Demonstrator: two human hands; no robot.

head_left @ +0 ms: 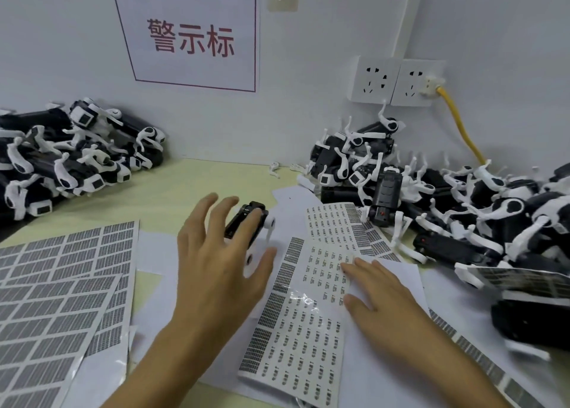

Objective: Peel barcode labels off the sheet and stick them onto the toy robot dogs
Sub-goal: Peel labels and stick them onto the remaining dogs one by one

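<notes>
A black and white toy robot dog (251, 222) lies on the table in the middle. My left hand (216, 253) hovers over it with fingers spread, and its fingertips cover part of the toy. A sheet of small barcode labels (302, 324) lies in front, partly peeled. My right hand (379, 293) rests flat on that sheet's right side, its fingertips at the labels. Whether a label sticks to a finger I cannot tell.
A pile of toy dogs (71, 158) is heaped at the back left, a bigger pile (447, 198) at the right. Sheets of larger labels (58, 290) lie at the left, another small-label sheet (339, 225) beyond. Wall sockets (398, 80) with a yellow cable (462, 130) are behind.
</notes>
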